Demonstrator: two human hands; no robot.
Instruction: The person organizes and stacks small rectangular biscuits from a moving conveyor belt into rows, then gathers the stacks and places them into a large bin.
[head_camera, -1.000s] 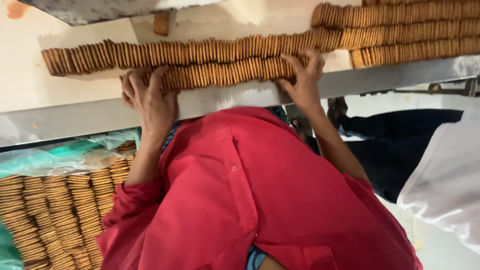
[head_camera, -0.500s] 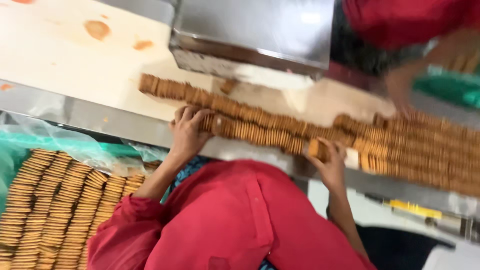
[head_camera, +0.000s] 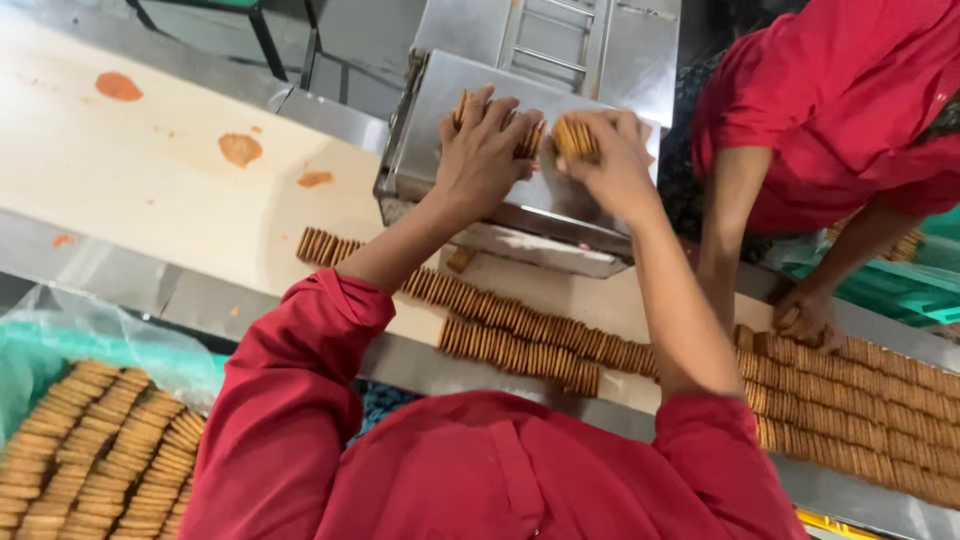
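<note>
While pressed toward each other at 12 o'clock: left hand (head_camera: 487, 150) and right hand (head_camera: 610, 160), squeezing biscuit stack (head_camera: 560, 138) over steel chute (head_camera: 520, 215); loose biscuit rows (head_camera: 520, 340) at 6 o'clock on belt (head_camera: 150, 190).

cream belt (head_camera: 150, 190) w/ orange smears (head_camera: 118, 86); biscuit rows (head_camera: 520, 340) lying on it. crate of stacked biscuits (head_camera: 95, 450) bottom left, green plastic liner (head_camera: 40, 340). co-worker's hand (head_camera: 808, 318) on rows at right.

A biscuit factory line: rows of biscuits (head_camera: 520, 340) on a conveyor belt (head_camera: 150, 190) beside a steel machine (head_camera: 560, 60).
</note>
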